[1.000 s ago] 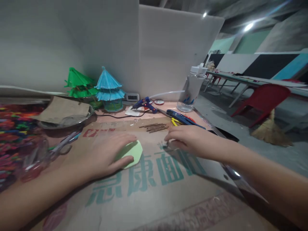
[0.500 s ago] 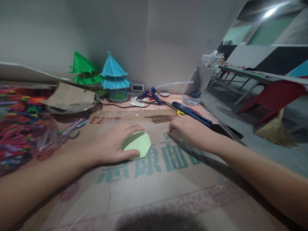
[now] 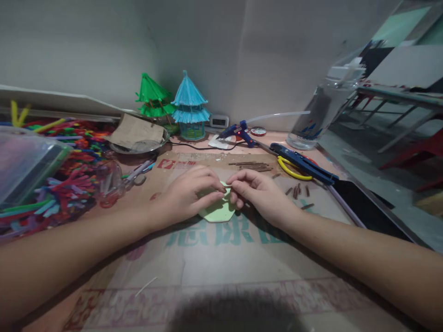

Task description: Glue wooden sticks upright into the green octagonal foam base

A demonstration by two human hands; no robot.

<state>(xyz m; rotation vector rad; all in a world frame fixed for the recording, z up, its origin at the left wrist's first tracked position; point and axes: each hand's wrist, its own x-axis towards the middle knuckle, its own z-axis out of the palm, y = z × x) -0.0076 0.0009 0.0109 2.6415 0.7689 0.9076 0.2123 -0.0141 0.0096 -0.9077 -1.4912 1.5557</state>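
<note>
A pale green many-sided flat piece [image 3: 218,214] lies on the cardboard, partly covered by my fingers. Just above it, a short brown stick [image 3: 227,186] spans the gap between my hands. My left hand [image 3: 194,193] pinches its left end with thumb and fingertips. The other end sits between the thumb and forefinger of my right hand [image 3: 258,191]. Right of that hand, several short brown stick pieces [image 3: 296,191] are scattered. Longer brown sticks [image 3: 251,166] lie in a bundle behind my hands.
A blue glue gun [image 3: 238,133] with a red light rests behind. Yellow-handled pliers [image 3: 294,169], a phone [image 3: 368,210] and a clear bottle [image 3: 311,110] are at right. Blue [image 3: 190,108] and green [image 3: 154,94] pavilion models stand at back. Colourful pipe cleaners [image 3: 76,180] fill the left.
My right hand has come left to the green piece with a short brown stick, and both hands now meet at it. The view has turned left.
</note>
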